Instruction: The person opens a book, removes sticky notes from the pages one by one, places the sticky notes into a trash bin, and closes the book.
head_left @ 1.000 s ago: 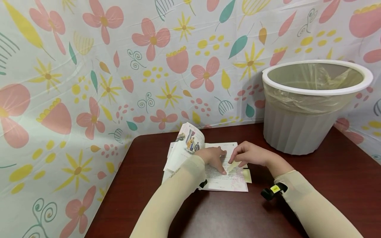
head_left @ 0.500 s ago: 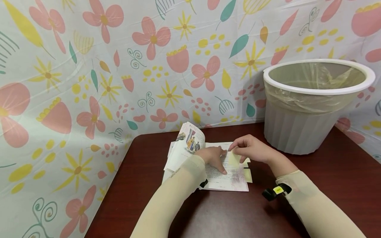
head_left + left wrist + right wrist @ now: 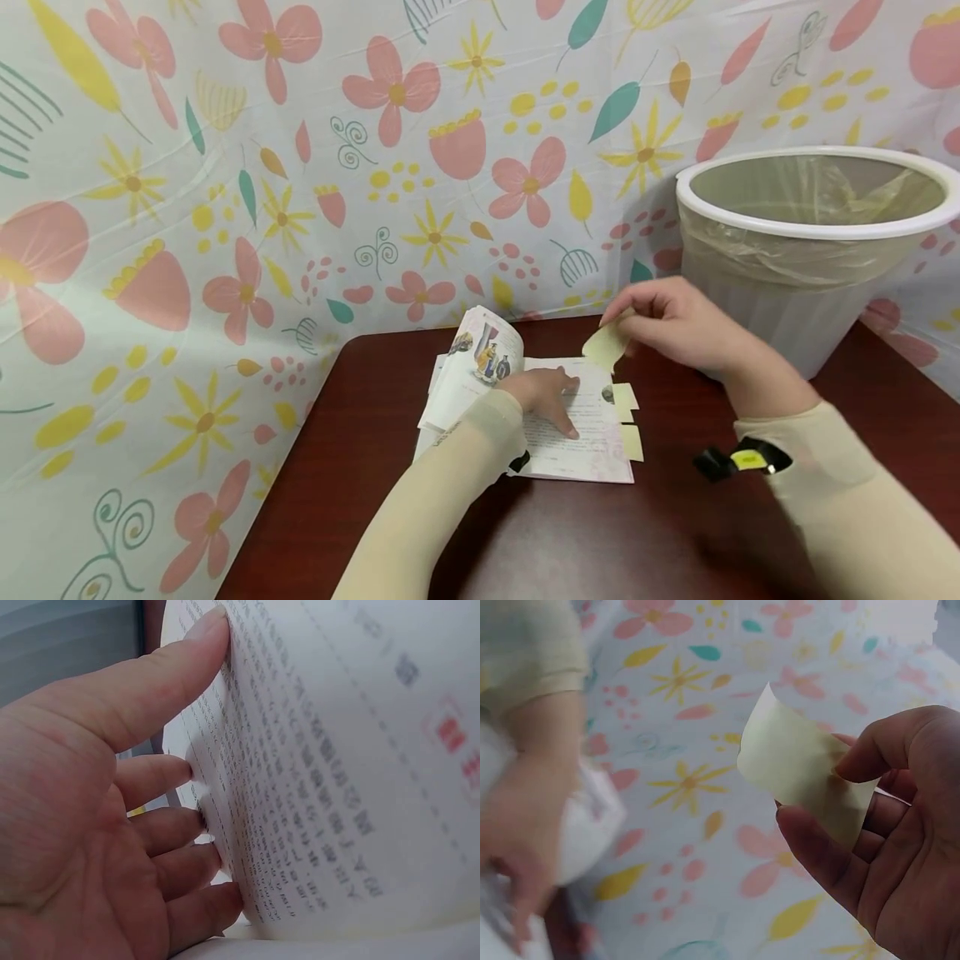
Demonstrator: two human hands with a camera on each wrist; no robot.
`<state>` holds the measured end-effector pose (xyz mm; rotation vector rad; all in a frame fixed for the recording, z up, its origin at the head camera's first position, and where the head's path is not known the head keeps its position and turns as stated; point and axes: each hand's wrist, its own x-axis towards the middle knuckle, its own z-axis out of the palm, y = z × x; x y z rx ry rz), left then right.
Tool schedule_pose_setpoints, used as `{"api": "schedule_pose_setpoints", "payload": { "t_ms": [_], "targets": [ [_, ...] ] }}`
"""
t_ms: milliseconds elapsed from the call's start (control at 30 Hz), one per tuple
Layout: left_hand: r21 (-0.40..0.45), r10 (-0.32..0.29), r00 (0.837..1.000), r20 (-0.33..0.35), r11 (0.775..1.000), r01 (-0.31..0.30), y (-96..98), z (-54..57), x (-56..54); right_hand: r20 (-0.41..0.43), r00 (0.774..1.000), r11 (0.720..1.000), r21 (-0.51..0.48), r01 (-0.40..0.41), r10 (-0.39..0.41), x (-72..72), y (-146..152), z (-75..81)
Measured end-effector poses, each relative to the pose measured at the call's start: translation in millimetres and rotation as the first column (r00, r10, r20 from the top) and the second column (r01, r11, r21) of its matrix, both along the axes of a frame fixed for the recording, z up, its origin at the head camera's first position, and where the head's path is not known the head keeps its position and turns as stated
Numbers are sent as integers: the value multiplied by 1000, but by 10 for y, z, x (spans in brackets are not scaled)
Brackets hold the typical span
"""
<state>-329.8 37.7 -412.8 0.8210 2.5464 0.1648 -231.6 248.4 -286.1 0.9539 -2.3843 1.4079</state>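
An open book (image 3: 562, 462) lies on the dark red table, its left-hand pages curling up. My left hand (image 3: 546, 396) rests on the right page with fingers spread; in the left wrist view its fingertips touch the printed page (image 3: 300, 772). Above the book's upper right corner, my right hand (image 3: 686, 325) pinches a pale yellow sticky note (image 3: 604, 347) between thumb and finger. The right wrist view shows this note (image 3: 791, 757) bent at its free end. More yellow sticky notes (image 3: 632, 442) stick out from the book's right edge.
A grey wastebasket (image 3: 795, 312) with a white rim and clear plastic liner stands on the table at the back right, just behind my right hand. A flowered curtain (image 3: 300, 200) hangs along the back and left of the table (image 3: 337, 417).
My right hand has peeled the sticky note off the page and moved up and right with it, toward the wastebasket. The left hand has stayed on the page.
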Motion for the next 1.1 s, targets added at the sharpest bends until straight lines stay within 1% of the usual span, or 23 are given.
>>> {"api": "schedule_pose_setpoints", "payload": {
  "t_ms": [133,200,300,367,433,533,633,667,733,833,867,967,1033,1067,1100],
  "targets": [
    [-9,-5,1000,-9,1000,5,0,6,12,-111,993,998,42,36,-31,24,123,481],
    [-14,-3,1000,-8,1000,3,0,11,17,-143,988,997,51,61,-53,21,192,725],
    [-23,1,1000,-7,1000,-1,-10,20,17,-142,987,996,35,82,-76,-16,288,1065],
    [-26,9,1000,-6,1000,-9,-25,28,13,-104,991,996,15,89,-87,-72,340,1259],
    [-28,23,1000,-5,999,-23,-45,37,4,-70,992,994,6,108,-107,-146,402,1433],
    [-24,38,999,-7,999,-38,-67,52,-9,-48,988,989,0,150,-150,-287,505,1648],
    [-19,42,999,-10,999,-42,-75,62,-22,-52,976,977,3,212,-212,-451,627,1819],
    [-17,43,999,-10,999,-43,-76,62,-26,-45,969,970,11,243,-243,-510,675,1871],
    [-15,49,999,-7,999,-49,-78,57,-39,-19,951,951,29,308,-308,-619,779,1964],
    [-14,56,998,-1,998,-56,-87,46,-50,21,926,925,61,374,-376,-759,935,2068],
    [-17,56,998,-2,998,-56,-91,43,-53,44,915,914,76,398,-402,-797,984,2101],
    [-22,54,999,-1,998,-54,-95,43,-55,78,903,905,87,417,-423,-906,1146,2149],
    [-26,43,999,-8,999,-43,-93,40,-55,120,886,894,73,441,-447,-973,1276,2155],
    [-26,36,999,-9,999,-36,-89,35,-57,152,872,885,60,462,-466,-1003,1347,2148],
    [-26,29,1000,-10,999,-29,-83,30,-56,178,863,879,38,475,-474,-1032,1429,2128]
  ]
}}
